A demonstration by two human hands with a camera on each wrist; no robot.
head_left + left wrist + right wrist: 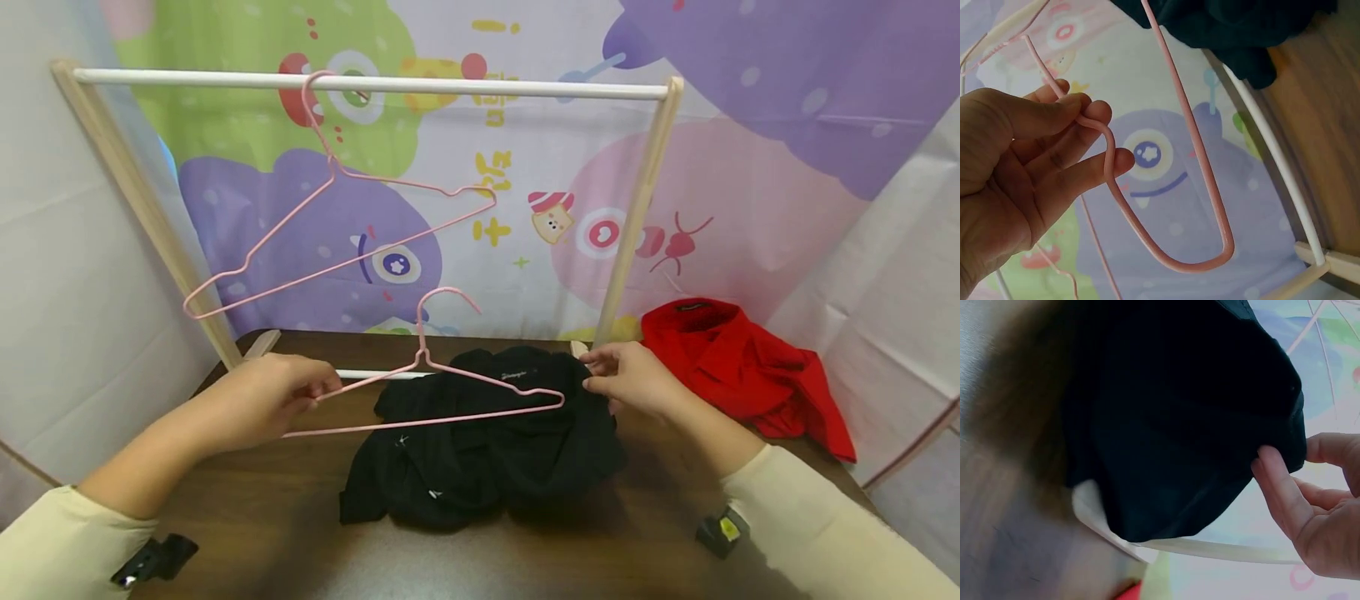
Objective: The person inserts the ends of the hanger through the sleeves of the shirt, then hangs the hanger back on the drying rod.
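Observation:
My left hand [277, 396] pinches one shoulder arm of a pink clothes hanger [450, 420] between thumb and fingers. In the left wrist view, the thumb and fingertips of that hand [1029, 169] meet at the bend near the end of the hanger [1192, 131]. The hanger's free end and hook extend above a bunched black garment [465, 467] on the table. At the garment's far right edge, my right hand [633, 379] pinches the cloth. The right wrist view has the black fabric [1179, 425] hanging from those fingers, with an opening facing the camera.
Behind stands a wooden rack with a white rod [450, 85], from which a second pink hanger [332, 167] hangs. A red collared garment [735, 354] lies at the right of the brown table [262, 517]. A cartoon-printed curtain [510, 292] closes off the back.

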